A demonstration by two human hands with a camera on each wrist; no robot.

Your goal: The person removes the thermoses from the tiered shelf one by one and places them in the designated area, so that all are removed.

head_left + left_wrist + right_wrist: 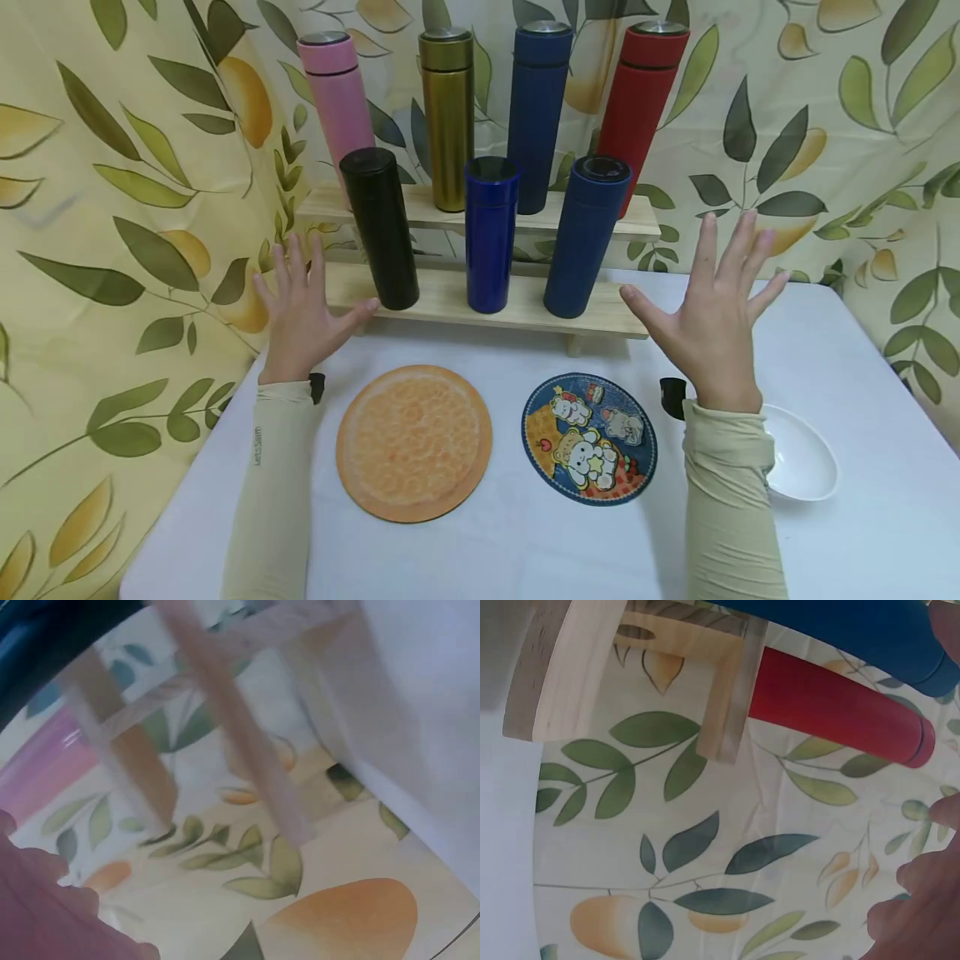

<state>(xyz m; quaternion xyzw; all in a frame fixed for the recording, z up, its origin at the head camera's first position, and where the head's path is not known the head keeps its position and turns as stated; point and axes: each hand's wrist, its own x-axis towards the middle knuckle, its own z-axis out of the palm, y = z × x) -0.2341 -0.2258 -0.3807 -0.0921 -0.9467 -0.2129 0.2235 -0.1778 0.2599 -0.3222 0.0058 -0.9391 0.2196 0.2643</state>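
My left hand (300, 321) is spread with straight fingers, its thumb tip right by the base of a black thermos bottle (380, 229). On the other side my right hand (716, 325) is spread too, holding nothing, to the right of a matte blue bottle (587, 237). Between these two bottles stands a glossy blue bottle (491, 237), all on the lower step of a wooden stand (480, 325). Along the upper step are pink (337, 100), gold (447, 125), dark blue (538, 117) and red (645, 108) bottles. The right wrist view shows the red bottle (840, 712) lengthwise.
On the white table (502, 550) lie a round orange-tan mat (414, 442) and a round mat with cartoon animals (588, 439). A white bowl (802, 454) sits beside the right forearm. Leaf-patterned cloth (847, 200) hangs behind and at the left.
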